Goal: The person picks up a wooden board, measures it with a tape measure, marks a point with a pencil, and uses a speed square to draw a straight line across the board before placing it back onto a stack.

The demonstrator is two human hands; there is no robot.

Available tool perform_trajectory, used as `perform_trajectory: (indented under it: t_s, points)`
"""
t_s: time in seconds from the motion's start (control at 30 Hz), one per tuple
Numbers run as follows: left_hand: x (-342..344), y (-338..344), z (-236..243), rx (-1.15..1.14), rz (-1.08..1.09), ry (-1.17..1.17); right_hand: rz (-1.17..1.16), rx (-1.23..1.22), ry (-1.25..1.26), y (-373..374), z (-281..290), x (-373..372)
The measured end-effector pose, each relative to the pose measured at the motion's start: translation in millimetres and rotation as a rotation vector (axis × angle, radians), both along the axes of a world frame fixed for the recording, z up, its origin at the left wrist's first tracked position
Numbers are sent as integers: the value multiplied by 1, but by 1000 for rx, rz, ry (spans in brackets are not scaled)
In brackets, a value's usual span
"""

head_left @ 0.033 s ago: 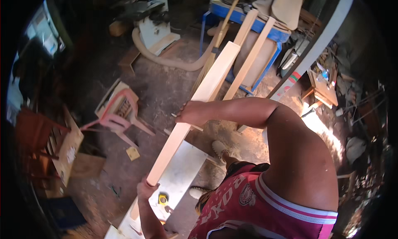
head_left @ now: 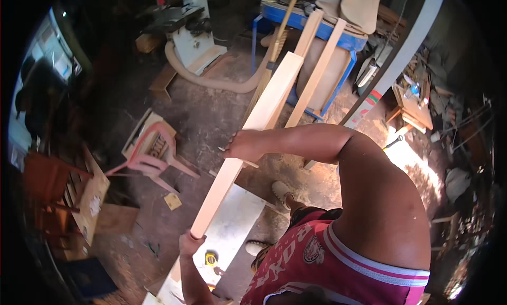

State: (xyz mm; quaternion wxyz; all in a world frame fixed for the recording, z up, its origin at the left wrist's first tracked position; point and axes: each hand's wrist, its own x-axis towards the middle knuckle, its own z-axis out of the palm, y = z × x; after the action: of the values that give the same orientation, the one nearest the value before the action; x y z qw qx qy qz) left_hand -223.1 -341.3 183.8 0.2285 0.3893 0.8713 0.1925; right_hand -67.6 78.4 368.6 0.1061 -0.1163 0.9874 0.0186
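I hold a long pale wooden plank (head_left: pixel 266 101) that slopes up and away from me. My left hand (head_left: pixel 189 245) grips its near end, just above a grey workbench top (head_left: pixel 235 220). My right hand (head_left: pixel 245 145) is closed around the plank's middle, arm stretched forward, with a thin pencil-like stick poking out beside the fingers. A yellow tape measure (head_left: pixel 211 258) lies on the bench by my left hand.
Two more planks (head_left: pixel 317 67) and a broom handle lean on a blue frame (head_left: pixel 338 40) ahead. A white machine (head_left: pixel 193 38) with a beige dust hose (head_left: pixel 211 83) stands at the back. A pink plastic chair (head_left: pixel 153 157) lies tipped on the left. Scrap wood is at the right.
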Motion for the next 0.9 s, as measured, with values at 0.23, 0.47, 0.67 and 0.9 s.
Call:
perform_trajectory:
  t_s: [0.23, 0.47, 0.67, 0.9]
  points:
    - [66, 250, 144, 219, 40, 275, -242, -81, 678, 237, 86, 107]
    - [106, 467, 242, 354, -2, 340, -829, -1377, 1548, 345, 59, 125]
    - [144, 596, 304, 466, -163, 378, -351, -2048, 1704, 382, 167, 110]
    - [128, 618, 310, 641, -360, 248, -397, -1801, 1830, 465, 239, 139]
